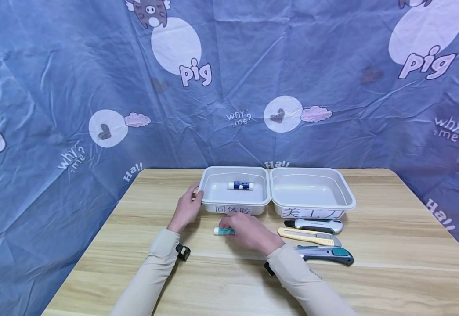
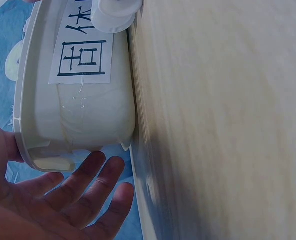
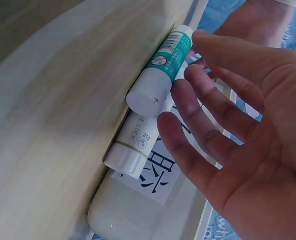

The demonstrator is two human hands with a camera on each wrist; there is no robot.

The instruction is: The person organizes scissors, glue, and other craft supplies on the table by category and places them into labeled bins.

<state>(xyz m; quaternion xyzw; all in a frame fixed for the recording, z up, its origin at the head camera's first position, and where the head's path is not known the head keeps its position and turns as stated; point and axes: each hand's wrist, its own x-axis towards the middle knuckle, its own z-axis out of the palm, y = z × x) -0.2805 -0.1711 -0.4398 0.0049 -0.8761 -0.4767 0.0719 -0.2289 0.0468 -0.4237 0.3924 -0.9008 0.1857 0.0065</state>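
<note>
Right hand [image 1: 251, 230]: grip apart, fingers beside the green glue stick [image 3: 170, 57], which lies on the desk [image 1: 217, 285] before the white tray [image 1: 235, 203]. Left hand [image 1: 187, 210]: grip apart, at that tray's left end.

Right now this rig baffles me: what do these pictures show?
No machine here: these are a person's bare left hand and right hand. A head camera took the wide picture; a camera on each wrist took the others. On the wooden table, the left plastic bin holds a blue glue stick; three utility knives lie in front of the right plastic bin. The left hand touches the left plastic bin. The right hand is at a green glue stick, beside a white glue stick; whether it grips anything is unclear.
</note>
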